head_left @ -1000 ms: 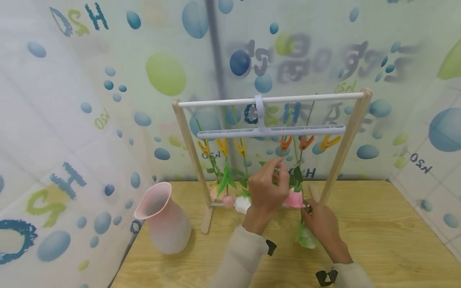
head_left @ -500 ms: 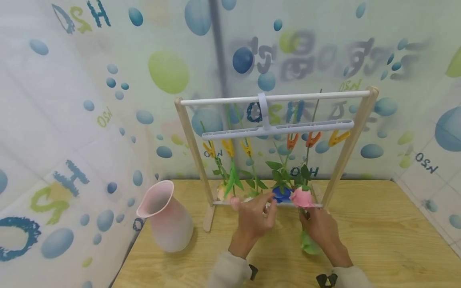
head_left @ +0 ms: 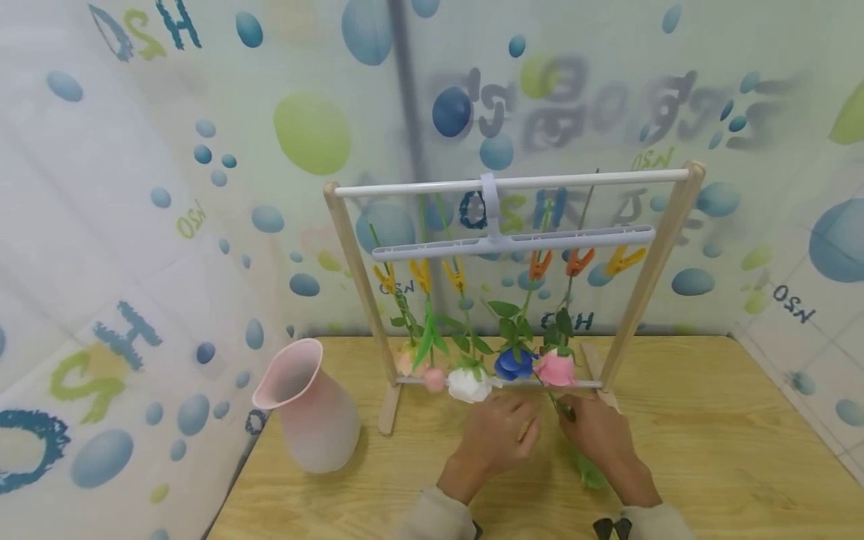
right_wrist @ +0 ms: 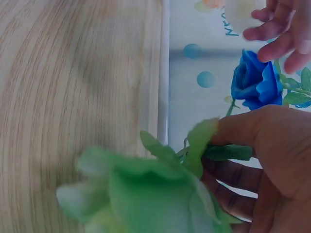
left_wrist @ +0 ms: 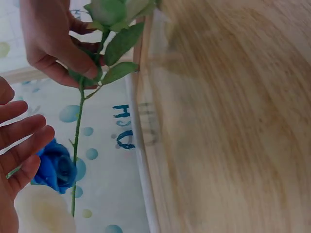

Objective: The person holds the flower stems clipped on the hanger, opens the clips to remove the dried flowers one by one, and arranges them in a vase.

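Note:
My right hand point(head_left: 597, 431) pinches the stem of a light green artificial rose point(right_wrist: 150, 194), just behind its bloom. In the head view most of that bloom is hidden under the hand, and the stem slants up to the left. My left hand point(head_left: 499, 435) is beside it, fingers loosely extended and holding nothing, as the left wrist view shows. Behind the hands, a blue rose point(head_left: 514, 363), a pink rose point(head_left: 556, 369) and a white rose point(head_left: 470, 383) hang head down by clothespins from a pale hanger point(head_left: 513, 244).
The hanger hooks over a wooden rack's white top bar point(head_left: 418, 189). A peach flower point(head_left: 408, 361) and a small pink bud point(head_left: 434, 379) also hang there. At the right end, a yellow clothespin point(head_left: 624, 260) holds no flower. A pink-and-white vase point(head_left: 317, 420) stands left on the wooden table point(head_left: 715, 450).
My left hand has come down from the hanging flowers to beside my right hand, uncovering the blue and white roses. The green rose's stem now tilts left, still in my right hand.

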Demonstrator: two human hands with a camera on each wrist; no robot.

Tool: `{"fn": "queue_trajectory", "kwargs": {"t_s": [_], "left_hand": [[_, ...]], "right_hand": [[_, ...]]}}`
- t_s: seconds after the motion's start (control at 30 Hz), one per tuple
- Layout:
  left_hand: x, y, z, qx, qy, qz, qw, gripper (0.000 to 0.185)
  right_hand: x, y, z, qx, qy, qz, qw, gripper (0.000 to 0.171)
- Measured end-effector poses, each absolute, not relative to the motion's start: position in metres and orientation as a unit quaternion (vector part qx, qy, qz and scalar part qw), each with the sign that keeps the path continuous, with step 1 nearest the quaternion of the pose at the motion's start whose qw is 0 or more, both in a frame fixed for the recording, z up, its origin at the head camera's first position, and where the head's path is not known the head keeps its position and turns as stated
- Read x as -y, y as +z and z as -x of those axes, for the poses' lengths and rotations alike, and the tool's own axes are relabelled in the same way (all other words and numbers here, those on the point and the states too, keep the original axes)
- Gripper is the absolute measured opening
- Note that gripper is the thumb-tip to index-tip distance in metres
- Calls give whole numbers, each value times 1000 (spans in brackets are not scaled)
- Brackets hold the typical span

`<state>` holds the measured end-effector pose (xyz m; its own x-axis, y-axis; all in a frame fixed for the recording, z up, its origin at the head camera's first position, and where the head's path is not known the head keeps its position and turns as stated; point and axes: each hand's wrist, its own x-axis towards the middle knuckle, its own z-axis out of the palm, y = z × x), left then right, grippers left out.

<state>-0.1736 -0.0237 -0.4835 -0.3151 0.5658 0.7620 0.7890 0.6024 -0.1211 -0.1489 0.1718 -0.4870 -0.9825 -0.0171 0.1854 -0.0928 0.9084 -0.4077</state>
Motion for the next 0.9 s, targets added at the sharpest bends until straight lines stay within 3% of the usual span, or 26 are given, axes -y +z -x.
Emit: {"fn": "queue_trajectory", "kwargs": {"t_s": [0.2, 0.4, 0.57, 0.7, 0.9], "left_hand": [[19, -494, 174, 807, -107, 424, 395, 17], [17, -499, 174, 846, -83, 409, 332, 31], [15, -503, 174, 881, -49, 375, 284, 41], [15, -507, 173, 901, -36, 351, 251, 47], [15, -511, 172, 909, -34, 337, 242, 46]], "right_hand": [[-177, -487, 144, 973, 203, -35, 100, 20], [-182, -486, 142, 977, 195, -35, 84, 13], [-184, -484, 141, 978, 187, -44, 84, 18], [-185, -481, 138, 975, 174, -67, 121, 20], [-184, -477, 138, 955, 146, -126, 227, 18]]}}
